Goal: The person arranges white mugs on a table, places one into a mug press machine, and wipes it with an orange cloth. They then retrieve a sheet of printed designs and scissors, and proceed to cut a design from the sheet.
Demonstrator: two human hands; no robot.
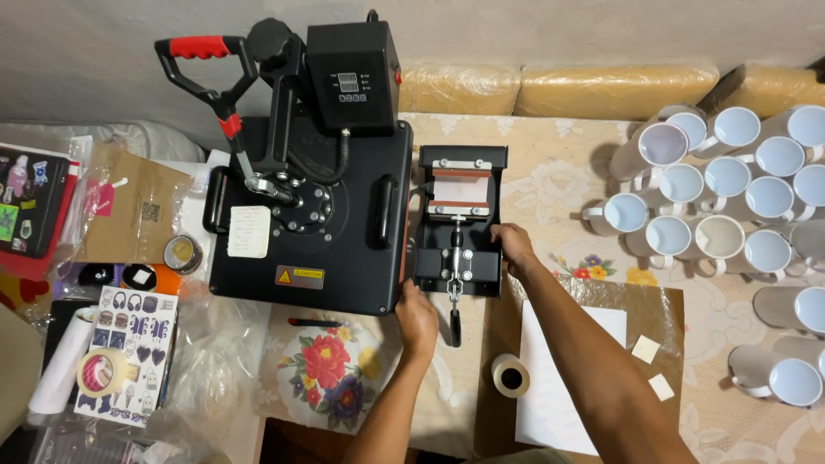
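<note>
1. Hands first: our left hand (417,316) grips the near left corner of the small black mug press (459,232), fingers curled over its base edge. Our right hand (514,247) clasps the right edge of the same base, fingers wrapped on the rim.
2. Mug press sits between both hands, its clamp lever (455,296) pointing toward us and the curved heating band at the far end.
3. Just left of our left hand, touching the mug press, stands the big flat heat press (318,215) with a red-gripped handle (199,47) raised at the far left.
4. Near our right forearm: a white sheet (559,378) on brown card and a tape roll (511,375) standing just beside it.
5. Well right of our right hand, a cluster of white mugs (730,198), some upright, some tipped on their sides.
6. Below our left hand, a floral cloth (326,369) with a dark pen (314,323) on it.
7. Far left of our left hand, a sticker sheet (133,344) with another tape roll (105,371) on top.
</note>
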